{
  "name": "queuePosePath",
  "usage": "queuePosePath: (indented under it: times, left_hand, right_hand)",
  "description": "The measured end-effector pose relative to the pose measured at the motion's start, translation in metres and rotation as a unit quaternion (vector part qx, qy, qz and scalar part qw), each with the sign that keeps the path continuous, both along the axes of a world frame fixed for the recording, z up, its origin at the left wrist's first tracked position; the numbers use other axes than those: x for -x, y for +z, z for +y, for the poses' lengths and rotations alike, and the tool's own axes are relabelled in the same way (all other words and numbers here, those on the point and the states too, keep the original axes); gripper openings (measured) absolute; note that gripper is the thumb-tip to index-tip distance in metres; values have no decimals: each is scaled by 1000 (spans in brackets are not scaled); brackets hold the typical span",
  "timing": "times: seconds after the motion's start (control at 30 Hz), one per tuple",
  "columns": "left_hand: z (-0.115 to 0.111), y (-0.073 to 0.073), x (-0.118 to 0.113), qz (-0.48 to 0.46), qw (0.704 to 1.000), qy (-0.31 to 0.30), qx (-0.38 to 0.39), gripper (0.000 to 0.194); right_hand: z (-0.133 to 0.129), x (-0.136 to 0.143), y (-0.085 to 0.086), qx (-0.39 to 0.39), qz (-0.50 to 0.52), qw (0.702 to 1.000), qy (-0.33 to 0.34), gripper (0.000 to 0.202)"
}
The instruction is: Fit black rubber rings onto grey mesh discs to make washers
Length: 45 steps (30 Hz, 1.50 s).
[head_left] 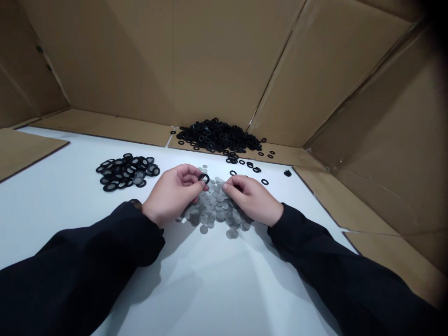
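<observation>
On the white tabletop (217, 289), right in the middle, both hands are up over a loose spread of grey translucent discs (220, 213). The left hand (178, 189) has a single black ring (207, 178) pinched between thumb and fingers, held tilted just above the discs, its opening in plain sight. Across from it, well apart, comes the right hand (252, 195), thumb and forefinger drawn narrow at the edge of the spread; whether a disc sits between them, I can't tell from here. Over by the left forearm lies a pile of black rings with grey centres (128, 171), overlapping every which way. At the back, a big heap of black rings (219, 135) sits on the cardboard strip (105, 128), close to the cardboard wall (217, 60), and a few stray rings (265, 182) trail forward beyond the right hand. Dark sleeves (122, 238) reach down to both wrists.
</observation>
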<state>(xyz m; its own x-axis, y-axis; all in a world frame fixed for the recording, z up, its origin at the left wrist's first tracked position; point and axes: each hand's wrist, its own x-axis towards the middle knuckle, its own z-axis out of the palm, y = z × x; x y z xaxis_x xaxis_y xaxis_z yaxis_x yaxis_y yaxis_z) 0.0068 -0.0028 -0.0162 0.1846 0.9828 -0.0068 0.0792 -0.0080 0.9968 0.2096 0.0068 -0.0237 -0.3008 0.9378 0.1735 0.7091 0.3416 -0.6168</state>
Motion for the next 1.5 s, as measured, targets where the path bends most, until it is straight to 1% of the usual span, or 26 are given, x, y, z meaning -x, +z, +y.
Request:
queuePosePath:
  times: [0.17,0.4,0.57,0.67,0.83,0.9,0.97,1.07,1.13,1.23,1.37,1.5]
  left_hand:
    - [1,-2,1,10,1000,9,-21,25]
    - [1,-4,1,9,999,16,-33,25]
    - [2,-5,1,17,999,11,-38,24]
    - [2,-5,1,26,999,10,-35,24]
    - [1,-4,1,28,999,11,-22,25]
    - [1,-4,0,28,999,16,-21,25]
    - [1,-3,-1,27,999,20,-23,25]
    - [3,-2,-1,28,999,24,-25,23]
    - [3,-2,-1,31,999,23,-28,23]
    - [3,-2,-2,32,999,22,-29,21]
    - [1,0,-2,36,999,19,-23,15]
    - [-1,2,-2,46,999,14,-18,11]
  right_hand:
    - [0,0,0,0,28,1000,3,25]
    - [1,-1,-6,24,70,997,18,11]
    - [0,-2,-6,20,71,997,35,20]
    - [-1,-1,-2,25,69,997,25,17]
    - [-2,2,2,24,127,992,-12,15]
    - [-2,2,1,8,100,995,-16,14]
    - [-2,2,-2,-28,42,999,-5,15]
    - [-3,2,-5,-77,-37,995,47,27]
    - [-4,3,-7,-82,-60,992,78,25]
    - [-5,5,-7,-78,-56,992,80,14]
    - [-4,5,-3,-76,-33,995,62,11]
    - [-3,6,0,-12,13,1000,10,12]
